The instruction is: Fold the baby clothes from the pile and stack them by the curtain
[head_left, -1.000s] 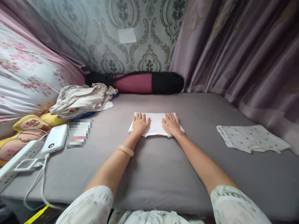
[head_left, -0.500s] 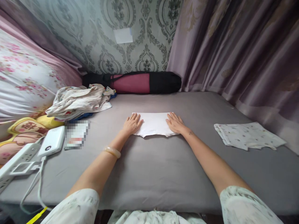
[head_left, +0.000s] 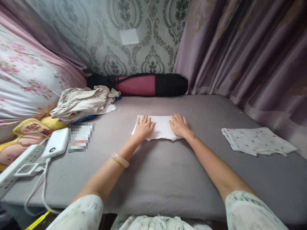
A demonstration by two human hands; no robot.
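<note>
- As the left hand (head_left: pixel 144 126) lies palm down on the left part of the folded white cloth (head_left: pixel 161 127), its fingers (head_left: pixel 145 118) are spread, with narrow gaps between them.
- The right hand (head_left: pixel 178 125) rests at the white cloth's right end, its fingers likewise fanned.
- The white cloth lies flat under both hands on the grey covered surface (head_left: pixel 158 179), a strip of it showing between them.
- On the near side of the white cloth, a pale bangle (head_left: pixel 121 160) circles the left forearm.
- Well to the right of the white cloth lies a folded printed garment (head_left: pixel 259 141).
- Left of the white cloth and slightly beyond it sits a rumpled clothes pile (head_left: pixel 81 103).
- Farther left of the white cloth are a white power bank (head_left: pixel 55 142) and a power strip (head_left: pixel 21 166).
- Beyond the white cloth, a long black-and-maroon bag (head_left: pixel 136 85) lies before the patterned wall (head_left: pixel 96 32).
</note>
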